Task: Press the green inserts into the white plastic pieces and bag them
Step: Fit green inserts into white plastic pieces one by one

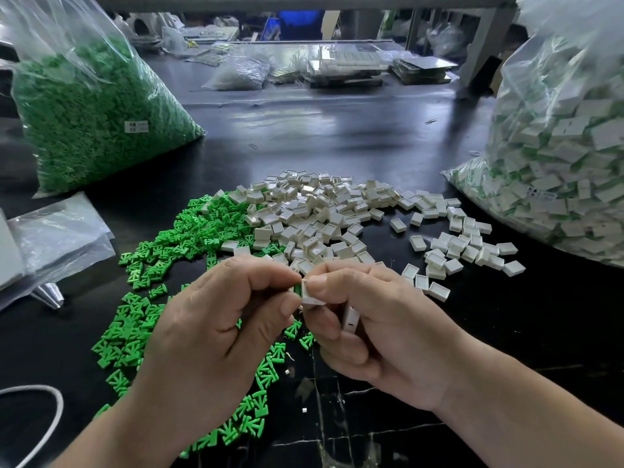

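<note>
Fingers [270, 275] of left hand [216, 332] are pinching a mostly hidden green insert [297, 289]; those of right hand [381, 332] are gripping a white piece [312, 296]. Black worktop [371, 136] is reflecting light.

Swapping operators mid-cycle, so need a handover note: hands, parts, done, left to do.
Left hand pinches a green insert against the open side of the white piece.
Right hand grips that white piece, thumb on top; a spare white piece sits tucked in its fingers.
Loose green pile front-left, loose white pile centre, green supply bag far left, right bag of white pieces with green showing, seemingly finished ones.
Done: insert lined up, not visibly seated. Left: press it home, work through both piles, bag.
</note>
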Demonstrator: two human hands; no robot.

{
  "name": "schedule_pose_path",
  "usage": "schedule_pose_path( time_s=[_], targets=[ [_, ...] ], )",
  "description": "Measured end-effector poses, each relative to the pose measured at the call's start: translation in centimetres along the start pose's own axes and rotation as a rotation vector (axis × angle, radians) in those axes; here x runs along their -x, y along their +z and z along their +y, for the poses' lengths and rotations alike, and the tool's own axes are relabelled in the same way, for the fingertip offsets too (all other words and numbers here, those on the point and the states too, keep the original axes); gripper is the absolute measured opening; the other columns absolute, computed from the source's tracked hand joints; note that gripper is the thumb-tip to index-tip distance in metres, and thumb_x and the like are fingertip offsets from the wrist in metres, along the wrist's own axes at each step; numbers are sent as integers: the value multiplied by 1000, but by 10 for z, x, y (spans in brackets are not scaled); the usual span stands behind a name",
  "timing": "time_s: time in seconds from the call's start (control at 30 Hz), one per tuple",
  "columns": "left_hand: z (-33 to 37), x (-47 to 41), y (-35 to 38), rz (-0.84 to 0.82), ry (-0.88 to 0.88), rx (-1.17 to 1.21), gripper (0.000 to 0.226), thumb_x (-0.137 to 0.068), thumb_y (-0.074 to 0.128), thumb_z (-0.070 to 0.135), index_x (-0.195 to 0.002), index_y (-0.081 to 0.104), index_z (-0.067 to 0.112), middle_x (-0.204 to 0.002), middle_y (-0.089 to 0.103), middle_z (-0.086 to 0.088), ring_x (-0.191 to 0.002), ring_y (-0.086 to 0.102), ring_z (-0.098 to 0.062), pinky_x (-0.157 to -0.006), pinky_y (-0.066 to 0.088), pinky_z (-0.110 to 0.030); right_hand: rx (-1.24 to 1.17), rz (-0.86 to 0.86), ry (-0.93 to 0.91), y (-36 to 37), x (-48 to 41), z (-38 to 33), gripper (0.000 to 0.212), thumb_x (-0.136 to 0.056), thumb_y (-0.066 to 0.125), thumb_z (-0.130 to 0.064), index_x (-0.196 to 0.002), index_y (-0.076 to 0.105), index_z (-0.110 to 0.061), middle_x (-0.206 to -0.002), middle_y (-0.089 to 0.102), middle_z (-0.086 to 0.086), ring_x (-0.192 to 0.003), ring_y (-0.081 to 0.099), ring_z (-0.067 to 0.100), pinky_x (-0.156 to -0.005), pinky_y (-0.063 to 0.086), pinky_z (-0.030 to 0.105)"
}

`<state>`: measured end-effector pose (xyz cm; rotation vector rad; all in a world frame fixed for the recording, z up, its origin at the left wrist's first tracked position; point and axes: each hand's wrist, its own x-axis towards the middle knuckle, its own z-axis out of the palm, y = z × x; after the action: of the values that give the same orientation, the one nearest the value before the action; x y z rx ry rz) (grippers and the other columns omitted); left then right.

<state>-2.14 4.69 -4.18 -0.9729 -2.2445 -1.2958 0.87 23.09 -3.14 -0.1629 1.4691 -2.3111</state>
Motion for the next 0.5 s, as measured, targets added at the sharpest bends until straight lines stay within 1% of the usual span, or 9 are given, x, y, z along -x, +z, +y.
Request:
schedule_pose_path(
  time_s=[0.03,0.1,0.13,0.2,0.27,0.33,0.37,0.43,0.5],
  targets=[
    [-1,0,2,1,-1,39,17,-90,61,36,-106,62,29,-88,65,13,-73,67,-15,-58,54,-35,-10,2,8,0,0,0,10,-82,62,-23,-76,59,-16,-61,50,0,-38,39,7,-36,25,17],
    [-1,1,4,0,-4,62,17,-89,63,33,-105,62,29,-88,66,11,-72,66,-16,-57,54,-36,-38,13,18,-3,-1,1,7,-81,60,-21,-77,59,-16,-63,53,1,-40,42,8,-37,28,17],
    [-1,0,4,5,-21,37,17,-89,62,34,-105,62,31,-88,66,12,-72,67,-13,-58,55,-32,-70,15,13,-5,-1,0,4,-80,59,-18,-78,57,-15,-66,55,3,-41,45,9,-36,30,17],
    [-3,-1,0,5,-90,-108,21,-87,60,43,-108,60,38,-95,64,19,-77,64,1,-60,49,-8,-195,6,-31,-12,-3,-4,6,-76,59,-12,-81,55,-13,-76,62,9,-46,52,12,-35,35,17],
    [-10,-2,-1,-93,-159,-248,33,-87,55,57,-117,55,44,-103,59,29,-86,59,8,-62,45,-3,-317,23,-99,-21,-5,-8,17,-69,64,-8,-84,57,-11,-85,65,14,-51,57,15,-34,40,18],
    [-13,-3,4,-228,-180,-395,45,-90,43,62,-130,51,44,-120,50,33,-101,54,7,-85,45,-15,-376,81,-123,-28,-6,-13,24,-66,69,-10,-88,60,-11,-86,66,14,-51,55,16,-33,41,18],
    [-12,-4,7,-281,-172,-467,49,-89,39,60,-132,52,42,-126,50,26,-111,51,0,-93,40,-23,-378,117,-110,-30,-7,-14,25,-67,69,-9,-90,60,-11,-84,65,13,-49,54,15,-32,39,18],
    [-9,-5,14,-376,-98,-582,48,-89,40,51,-127,62,32,-127,60,10,-114,55,-16,-92,41,-30,-307,181,-69,-34,-8,-14,22,-72,63,-8,-93,63,-10,-81,64,11,-48,51,14,-30,36,18],
    [-9,-5,16,-401,-46,-619,36,-87,54,40,-116,71,26,-119,66,1,-104,61,-24,-85,50,-36,-118,246,-38,-35,-9,-12,20,-76,57,-6,-88,72,-12,-77,63,9,-48,50,14,-31,34,19]
  ],
)
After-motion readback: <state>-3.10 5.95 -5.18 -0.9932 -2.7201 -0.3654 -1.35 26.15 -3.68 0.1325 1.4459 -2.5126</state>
